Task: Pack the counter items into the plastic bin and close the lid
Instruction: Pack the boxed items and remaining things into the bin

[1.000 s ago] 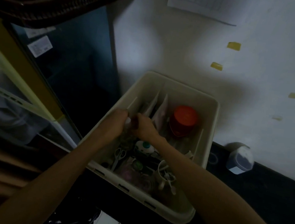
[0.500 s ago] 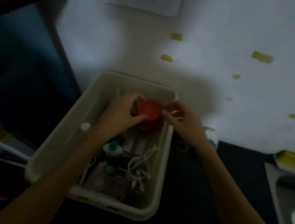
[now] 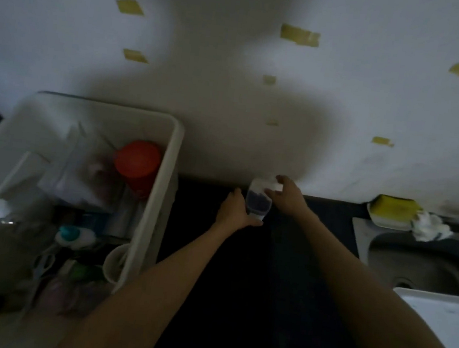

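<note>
Small container (image 3: 258,203): clear plastic, white lid, dark contents in the lower part; stands on the counter by the wall, right of the bin, apart from it.
Left hand (image 3: 234,211): fingers wrapped round the container's lower left side.
Right hand (image 3: 287,196): fingers gripping the container's lid end.
Plastic bin (image 3: 160,194): cream, open, on the left; holds a jar with orange lid (image 3: 137,160), white packets, a white cup (image 3: 115,261), scissors (image 3: 42,262), a white item with teal cap (image 3: 71,236).
Counter (image 3: 236,303): dark.
Sink (image 3: 418,267): steel, at right; yellow sponge (image 3: 393,211) behind it.
Wall (image 3: 235,60): white, with scraps of yellow tape.
</note>
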The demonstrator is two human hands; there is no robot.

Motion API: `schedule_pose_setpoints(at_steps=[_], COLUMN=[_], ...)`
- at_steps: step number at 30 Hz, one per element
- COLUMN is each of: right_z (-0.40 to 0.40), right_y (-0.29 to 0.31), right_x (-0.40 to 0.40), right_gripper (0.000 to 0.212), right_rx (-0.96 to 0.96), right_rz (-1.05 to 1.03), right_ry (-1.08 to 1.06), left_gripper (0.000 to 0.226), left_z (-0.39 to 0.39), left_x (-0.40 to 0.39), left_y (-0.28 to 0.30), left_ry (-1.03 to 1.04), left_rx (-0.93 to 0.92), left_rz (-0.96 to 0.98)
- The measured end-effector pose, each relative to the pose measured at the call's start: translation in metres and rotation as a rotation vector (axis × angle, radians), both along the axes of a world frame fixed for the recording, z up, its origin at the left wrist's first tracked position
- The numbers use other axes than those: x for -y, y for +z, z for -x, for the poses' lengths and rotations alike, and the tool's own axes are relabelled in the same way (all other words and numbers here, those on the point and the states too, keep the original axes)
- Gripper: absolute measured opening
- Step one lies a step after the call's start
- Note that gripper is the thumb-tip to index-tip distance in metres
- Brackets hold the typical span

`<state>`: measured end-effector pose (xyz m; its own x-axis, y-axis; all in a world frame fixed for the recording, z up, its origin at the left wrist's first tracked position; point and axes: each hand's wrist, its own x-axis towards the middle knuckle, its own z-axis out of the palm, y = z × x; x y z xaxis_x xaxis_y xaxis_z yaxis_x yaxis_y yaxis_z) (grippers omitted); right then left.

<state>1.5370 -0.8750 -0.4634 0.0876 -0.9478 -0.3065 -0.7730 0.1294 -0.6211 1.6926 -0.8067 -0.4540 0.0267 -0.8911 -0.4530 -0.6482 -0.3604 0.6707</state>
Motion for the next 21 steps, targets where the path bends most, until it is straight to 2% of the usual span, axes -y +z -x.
schedule_pose_setpoints(at_steps=[3, 6, 9, 13, 17, 21], right_z=[0.001, 0.003, 0.006, 0.014, 0.017, -0.005], right_y=[-0.009, -0.017, -0.021, -0.011, 0.037, 0.117], right_x=[0.019, 0.027, 0.020, -0.006, -0.009, -0.017], right_gripper=[0.068, 0.059, 0.039, 0.045, 0.052, 0.046], right_rx=[-0.014, -0.017, 0.018, 0.093, -0.062, -0.020], right_rz=[-0.078, -0.166, -0.145, -0.192, -0.121, 0.035], right_ry=[0.154, 0.183, 0.174, 0.080, 0.131, 0.162], left_gripper=[0.117, 0.123, 0.108, 0.082, 0.079, 0.084], left_z=[0.022, 0.040, 0.054, 0.056, 0.034, -0.012], left_x=[0.011, 0.021, 0.018, 0.009, 0.016, 0.015], left_y=[-0.023, -0.036, -0.046, -0.045, 0.003, 0.085], left_ry=[0.123, 0.206, 0.216, 0.161, -0.044, -0.180], left_rx=[-0.005, -0.018, 0.057, 0.175, 0.216, 0.151], left_rz=[-0.027, -0.044, -0.021, -0.026, 0.037, 0.158])
